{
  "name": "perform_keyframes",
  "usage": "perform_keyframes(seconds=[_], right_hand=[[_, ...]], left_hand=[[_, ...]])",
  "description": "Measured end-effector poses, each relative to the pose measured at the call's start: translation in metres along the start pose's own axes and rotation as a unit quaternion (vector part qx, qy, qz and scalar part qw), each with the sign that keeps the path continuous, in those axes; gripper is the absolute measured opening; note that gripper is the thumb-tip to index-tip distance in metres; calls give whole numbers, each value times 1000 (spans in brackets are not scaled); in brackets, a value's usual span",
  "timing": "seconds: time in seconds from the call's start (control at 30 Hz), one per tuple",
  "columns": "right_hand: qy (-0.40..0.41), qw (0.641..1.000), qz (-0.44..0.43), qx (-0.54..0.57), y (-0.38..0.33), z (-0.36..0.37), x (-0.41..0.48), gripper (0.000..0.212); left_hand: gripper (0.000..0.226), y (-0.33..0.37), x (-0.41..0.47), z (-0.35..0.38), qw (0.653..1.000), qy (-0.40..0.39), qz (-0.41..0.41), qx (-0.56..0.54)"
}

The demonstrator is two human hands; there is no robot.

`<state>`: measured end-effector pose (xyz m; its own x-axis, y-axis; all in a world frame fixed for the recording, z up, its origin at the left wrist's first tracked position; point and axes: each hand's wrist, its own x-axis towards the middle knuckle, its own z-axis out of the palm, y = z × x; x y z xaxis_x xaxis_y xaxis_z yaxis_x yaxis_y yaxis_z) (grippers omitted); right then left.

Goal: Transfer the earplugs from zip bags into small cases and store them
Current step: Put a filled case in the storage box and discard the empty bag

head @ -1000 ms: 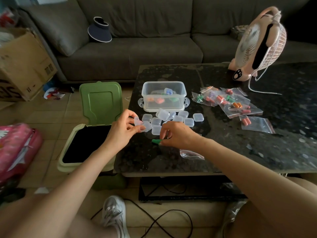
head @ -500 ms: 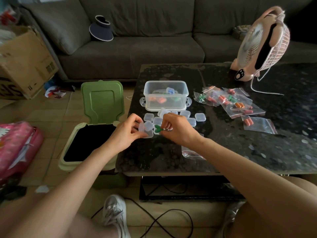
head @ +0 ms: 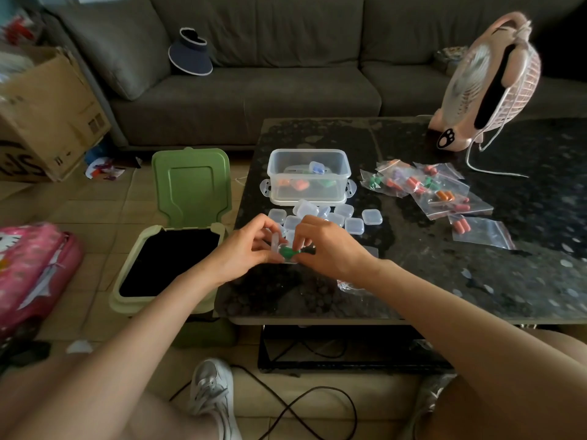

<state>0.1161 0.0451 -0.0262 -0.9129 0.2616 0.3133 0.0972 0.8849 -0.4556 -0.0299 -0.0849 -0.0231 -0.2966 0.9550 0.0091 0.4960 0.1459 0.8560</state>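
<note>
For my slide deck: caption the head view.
Left hand holds a small clear plastic case; right hand presses a green earplug in.

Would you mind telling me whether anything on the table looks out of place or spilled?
Nothing looks spilled or damaged. The spare small cases lie in a loose heap, one tilted on others, and a crumpled zip bag sits at the table's near edge.

A home living room — a grey sofa (head: 254,87) stands behind the dark stone worktop (head: 413,281), a pink fan (head: 486,87) on it, cardboard box (head: 47,112) left.
</note>
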Motion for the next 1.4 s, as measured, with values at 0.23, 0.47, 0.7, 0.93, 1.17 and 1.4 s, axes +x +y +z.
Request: perform_keyframes(seconds=[0.23,0.47,0.7,0.93,1.17,1.4], right_hand=[[14,999,25,26,4,-1,1,19],[39,999,16,26,3,-1,0,24],[31,994,77,69,1,-3,2,19],[-56,838,314,443,-7,-15,7,28],[-32,845,286,451,-15,-20,5,33],[43,848,270,454,-5,-40,8,30]], left_hand=[[53,4,-1,1,1000,19,-4,-16],[50,7,1,2,998,28,-13,-58],[52,10,1,3,998,26,-9,-52],[50,7,2,8,998,64,8,-12],[59,18,4,23,995,92,33,0],[34,29,20,27,990,132,53,7]])
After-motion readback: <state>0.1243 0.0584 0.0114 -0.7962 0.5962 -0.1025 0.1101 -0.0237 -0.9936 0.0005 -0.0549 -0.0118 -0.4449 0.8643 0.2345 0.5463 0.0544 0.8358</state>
